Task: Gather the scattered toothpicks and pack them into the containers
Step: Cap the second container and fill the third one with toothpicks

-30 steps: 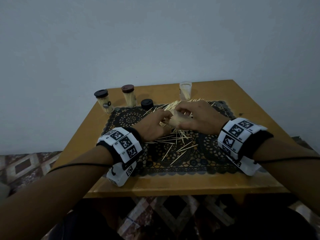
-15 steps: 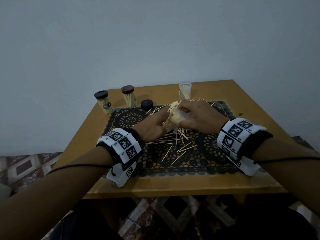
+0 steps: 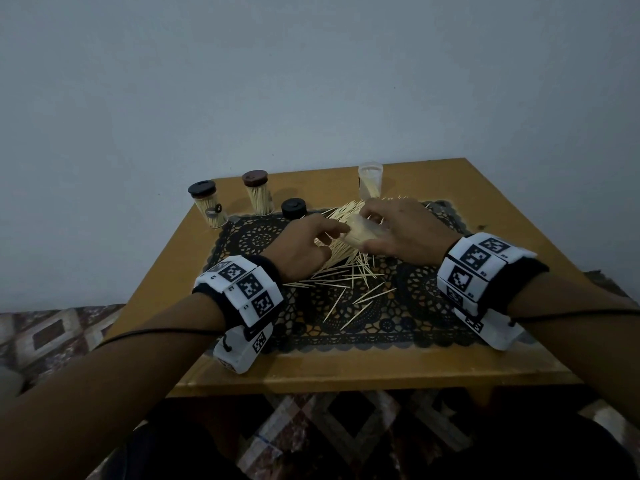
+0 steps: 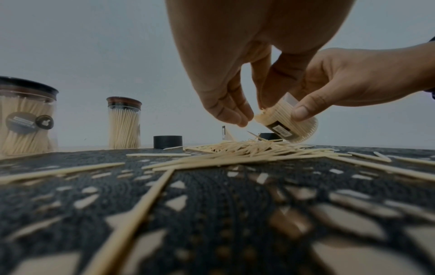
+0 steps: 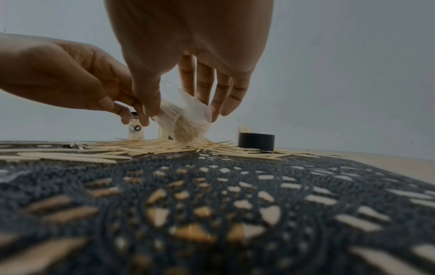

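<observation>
Toothpicks (image 3: 349, 271) lie scattered in a loose heap on the dark lace mat (image 3: 408, 327) that covers the middle of the wooden worktop (image 3: 346, 368). At the mat's 10 o'clock corner stands a black-lidded jar (image 3: 207, 208) packed with toothpicks, and just right of it a brown-lidded jar (image 3: 258, 192), also full. A loose black lid (image 3: 294, 208) sits at about 11 o'clock on the mat's far edge. Toward the centre, the left hand (image 3: 304, 249) has its fingertips (image 4: 231, 116) bunched at the open mouth of a clear container (image 4: 286, 123), pinching toothpicks there. The right hand (image 3: 405, 233) grasps that container, thumb and fingers wrapped around its sides, holding it tilted just above the heap; it is nearly full. Beyond it, at 12 o'clock, an open clear container (image 3: 370, 180) with a few toothpicks stands upright on the worktop.
</observation>
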